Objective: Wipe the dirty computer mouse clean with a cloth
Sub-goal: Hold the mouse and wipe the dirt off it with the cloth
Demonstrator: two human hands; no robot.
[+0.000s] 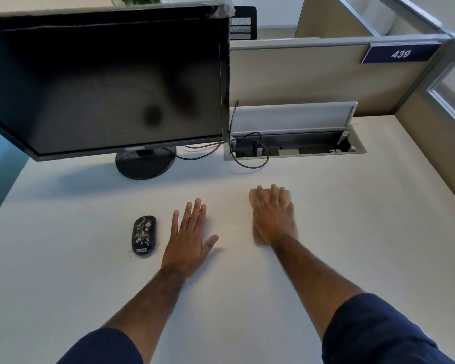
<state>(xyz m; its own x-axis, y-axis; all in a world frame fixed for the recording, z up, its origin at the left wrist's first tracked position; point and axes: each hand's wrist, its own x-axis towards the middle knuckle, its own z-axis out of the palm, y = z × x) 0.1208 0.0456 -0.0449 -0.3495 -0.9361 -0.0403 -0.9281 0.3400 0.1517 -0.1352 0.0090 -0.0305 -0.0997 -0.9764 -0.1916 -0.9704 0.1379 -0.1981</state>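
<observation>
A black computer mouse [144,235], speckled with pale dirt, lies on the white desk [90,271] left of centre. My left hand [189,236] rests flat on the desk just right of the mouse, fingers spread, not touching it. My right hand [272,215] lies flat on top of a folded tan cloth [256,239], which shows only around the hand's edges. The fingers are stretched out over the cloth, not curled round it.
A dark monitor [103,85] on a round stand [145,162] fills the back left. Behind the right hand, an open cable tray [294,145] with black cables is set in the desk. Beige partitions [313,74] wall the back and right.
</observation>
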